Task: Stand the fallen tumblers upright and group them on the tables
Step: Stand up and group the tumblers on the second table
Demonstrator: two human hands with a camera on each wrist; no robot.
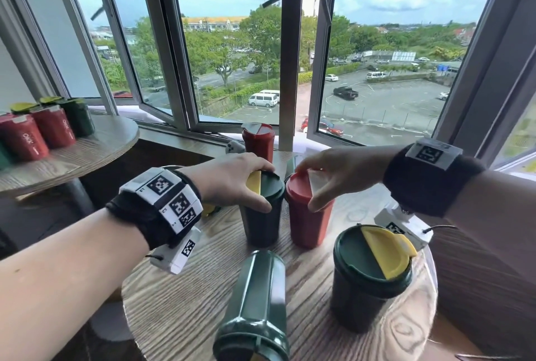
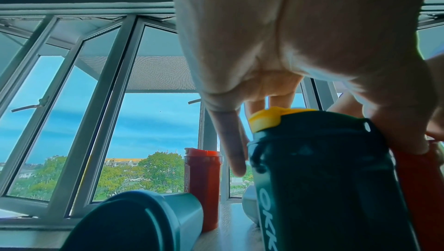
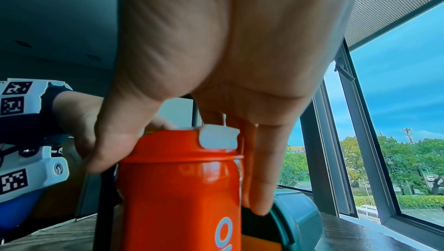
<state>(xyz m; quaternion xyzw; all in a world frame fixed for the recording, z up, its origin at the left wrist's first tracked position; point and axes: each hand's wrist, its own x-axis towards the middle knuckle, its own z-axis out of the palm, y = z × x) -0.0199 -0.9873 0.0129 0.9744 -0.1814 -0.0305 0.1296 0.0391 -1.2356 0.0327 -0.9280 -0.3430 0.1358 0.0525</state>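
My left hand [image 1: 240, 183] grips the lid of a dark green tumbler [image 1: 262, 221] with a yellow flap; its fingers [image 2: 230, 141] curl over the rim of that tumbler [image 2: 324, 188]. My right hand [image 1: 324, 183] grips the lid of a red tumbler [image 1: 307, 221] with a white flap, seen close as the red tumbler [image 3: 180, 198]. Both stand upright side by side on the round wooden table [image 1: 179, 302]. A green tumbler [image 1: 255, 302] lies on its side at the front. Another green tumbler [image 1: 365, 282] stands at the right. A red tumbler [image 1: 258, 140] stands at the far edge.
A second round table [image 1: 101, 151] at the left bears several upright red and green tumblers [image 1: 49, 128]. Another fallen green tumbler [image 2: 134, 222] lies under my left wrist, and one fallen tumbler [image 3: 295, 215] lies behind the red one. Open window frames [image 1: 290, 56] rise just beyond the table.
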